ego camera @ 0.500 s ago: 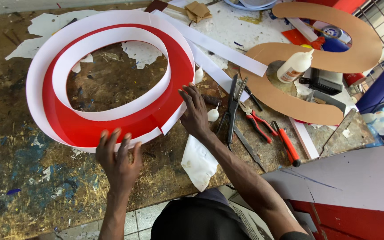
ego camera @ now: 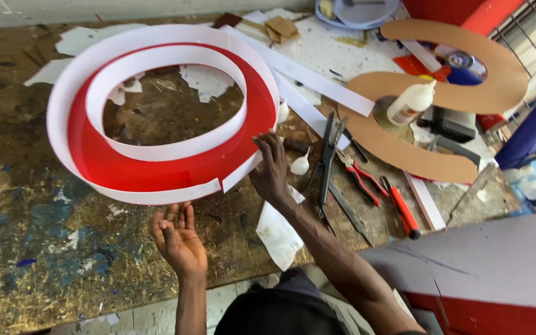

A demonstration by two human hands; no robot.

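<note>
A large red ring-shaped letter with white strip walls along its outer and inner edges lies on the paint-stained workbench. My left hand is open just below its near rim, fingers pointing at the outer white strip. My right hand rests with spread fingers against the outer strip at the ring's lower right, where the strip ends meet. Neither hand holds anything.
Right of my right hand lie a small white glue nozzle, black shears, red-handled pliers and a red utility knife. A white glue bottle lies on a brown cardboard curved cut-out. A white rag hangs at the bench edge.
My left hand has pulled back a little from the ring's near rim. My right hand stays at the lower right of the outer strip.
</note>
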